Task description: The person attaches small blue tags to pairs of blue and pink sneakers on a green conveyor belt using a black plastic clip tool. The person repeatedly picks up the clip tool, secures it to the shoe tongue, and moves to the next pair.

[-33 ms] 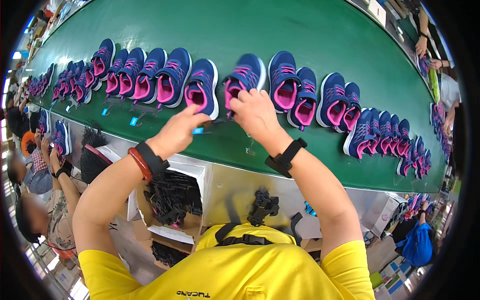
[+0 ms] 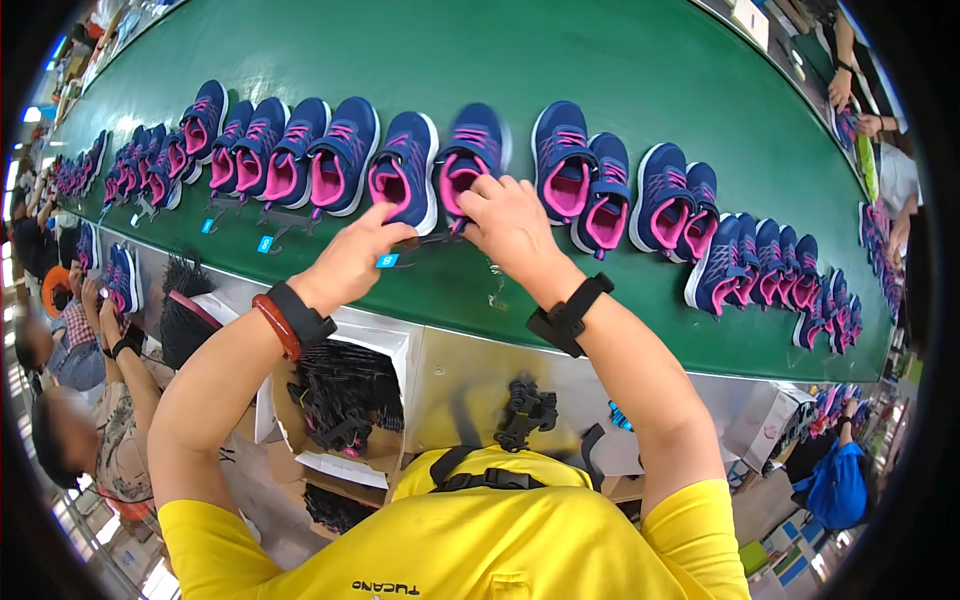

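Observation:
In front of me two navy sneakers with pink lining stand on the green table (image 2: 600, 330), toes away from me. My left hand (image 2: 350, 258) is closed at the heel of the left sneaker (image 2: 408, 145), pinching a black plastic shoe hanger (image 2: 435, 239) with a blue tag (image 2: 387, 261). The hanger reaches across toward the heel of the right sneaker (image 2: 474, 130). My right hand (image 2: 508, 222) is closed on that heel, thumb and fingers at the pink opening. Its fingertips partly hide the heel and the hanger's end.
Rows of matching sneakers (image 2: 342, 150) line the table on the left, some with tagged hangers, and more sneakers (image 2: 660, 200) on the right. Below the table edge, an open carton (image 2: 350, 390) holds black hangers. Co-workers (image 2: 75, 430) are at both sides.
The right sneaker has moved left, closer to the left one, and stands straighter. The hanger now shows between the two heels. My left hand has barely moved.

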`<state>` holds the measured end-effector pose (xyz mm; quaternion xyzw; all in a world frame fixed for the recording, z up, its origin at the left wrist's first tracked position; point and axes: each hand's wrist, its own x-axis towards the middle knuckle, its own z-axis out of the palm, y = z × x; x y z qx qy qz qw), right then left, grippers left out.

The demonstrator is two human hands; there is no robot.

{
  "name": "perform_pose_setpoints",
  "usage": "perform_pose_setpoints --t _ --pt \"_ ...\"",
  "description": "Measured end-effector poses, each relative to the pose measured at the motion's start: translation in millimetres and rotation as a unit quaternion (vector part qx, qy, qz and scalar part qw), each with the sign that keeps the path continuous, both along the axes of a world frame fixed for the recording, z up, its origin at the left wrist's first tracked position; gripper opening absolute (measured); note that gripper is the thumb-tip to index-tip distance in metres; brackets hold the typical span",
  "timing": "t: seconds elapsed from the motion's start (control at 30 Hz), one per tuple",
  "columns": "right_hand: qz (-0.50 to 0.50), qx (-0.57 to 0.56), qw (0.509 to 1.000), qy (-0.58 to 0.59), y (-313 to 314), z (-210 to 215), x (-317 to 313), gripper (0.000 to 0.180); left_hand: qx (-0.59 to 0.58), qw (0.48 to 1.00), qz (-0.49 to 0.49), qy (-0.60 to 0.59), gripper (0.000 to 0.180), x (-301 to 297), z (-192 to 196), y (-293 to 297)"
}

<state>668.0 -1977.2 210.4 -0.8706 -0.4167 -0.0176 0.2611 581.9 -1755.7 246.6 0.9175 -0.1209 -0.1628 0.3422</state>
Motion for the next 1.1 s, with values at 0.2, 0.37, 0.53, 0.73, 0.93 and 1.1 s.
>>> perform_pose_setpoints --t 0.2,0.37,0.53,0.73,0.93,1.1 --pt "-0.033 0.08 0.991 0.098 -78.3 19.4 -7.2 0.028 0.213 0.972 -0.096 0.019 0.076 16.0 12.1 -13.5" --pt "-0.156 0.014 0.954 0.255 -211.9 51.5 -49.8 0.012 0.123 0.979 -0.035 -0.16 0.034 21.6 18.9 -55.9" --pt "-0.238 -0.112 0.903 0.341 -333.7 55.3 -117.4 0.014 0.072 0.984 -0.038 -0.161 0.043 38.8 -9.3 -138.0" --pt "-0.19 -0.197 0.921 0.278 -356.5 40.2 -173.0 0.028 0.125 0.98 -0.044 -0.147 0.027 71.2 -60.2 -125.9" --pt "-0.189 -0.111 0.917 0.333 -373.8 25.8 -169.2 0.024 0.107 0.979 -0.029 -0.173 0.037 65.2 -51.1 -143.0" --pt "-0.237 -0.11 0.869 0.42 -384.6 29.0 -159.8 0.021 0.115 0.975 0.006 -0.192 0.032 69.0 -42.2 -155.5"
